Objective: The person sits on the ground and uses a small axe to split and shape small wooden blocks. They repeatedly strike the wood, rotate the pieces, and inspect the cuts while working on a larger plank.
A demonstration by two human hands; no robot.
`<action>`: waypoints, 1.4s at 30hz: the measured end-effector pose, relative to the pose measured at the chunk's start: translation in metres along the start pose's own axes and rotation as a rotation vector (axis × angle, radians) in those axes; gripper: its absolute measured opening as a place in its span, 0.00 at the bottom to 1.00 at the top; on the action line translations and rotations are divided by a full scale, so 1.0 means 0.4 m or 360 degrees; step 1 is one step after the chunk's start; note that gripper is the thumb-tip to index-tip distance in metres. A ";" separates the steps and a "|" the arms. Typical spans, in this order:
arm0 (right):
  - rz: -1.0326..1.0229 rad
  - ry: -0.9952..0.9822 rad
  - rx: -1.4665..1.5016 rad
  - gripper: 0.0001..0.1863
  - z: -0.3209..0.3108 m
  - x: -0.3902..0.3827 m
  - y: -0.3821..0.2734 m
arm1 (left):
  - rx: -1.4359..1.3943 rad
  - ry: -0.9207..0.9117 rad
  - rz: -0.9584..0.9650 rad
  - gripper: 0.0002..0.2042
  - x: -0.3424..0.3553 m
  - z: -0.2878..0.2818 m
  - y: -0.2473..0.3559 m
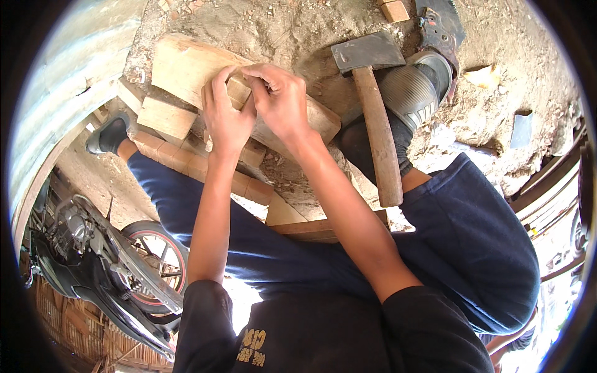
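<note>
Both my hands come together over a thick pale wooden beam (180,65) lying on the ground. Between them shows the square, light face of a small wooden block (239,92). My left hand (225,118) curls its fingers and thumb around the block's left side. From the right, my right hand (281,102) bends over it, fingertips at its top edge; they partly hide the block. A hammer (377,118) with a dark, blocky head and a wooden handle lies against my right foot and leg, apart from both hands.
A cut wooden block (166,118) lies left of the beam. Below runs a row of small wooden blocks (198,166). A saw (444,25) is at the upper right, past my sandal (410,93). A motorcycle (106,255) stands at lower left, near a pale wall (74,93).
</note>
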State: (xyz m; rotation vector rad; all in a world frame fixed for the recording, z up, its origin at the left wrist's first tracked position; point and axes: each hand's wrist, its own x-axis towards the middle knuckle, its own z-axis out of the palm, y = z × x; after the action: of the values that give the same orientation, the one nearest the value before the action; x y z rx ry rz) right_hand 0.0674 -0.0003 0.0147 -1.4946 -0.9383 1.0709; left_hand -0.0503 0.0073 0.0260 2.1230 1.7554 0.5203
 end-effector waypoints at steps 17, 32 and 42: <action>-0.0101 -0.0099 -0.0090 0.10 0.001 0.011 -0.019 | -0.0362 0.0054 -0.0184 0.24 -0.001 -0.003 -0.005; -0.0110 -0.0187 -0.0181 0.10 -0.002 0.000 -0.043 | -0.0444 0.0033 -0.0308 0.20 0.001 -0.004 -0.013; -0.0200 -0.0122 -0.0350 0.08 0.003 0.023 -0.061 | -0.0373 -0.0049 -0.0112 0.16 0.007 -0.017 -0.030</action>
State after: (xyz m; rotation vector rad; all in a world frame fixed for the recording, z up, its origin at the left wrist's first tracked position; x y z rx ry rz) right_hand 0.0681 0.0128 0.0373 -1.5574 -1.2197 0.9633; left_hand -0.0634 0.0124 0.0265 1.8920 1.6566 0.6367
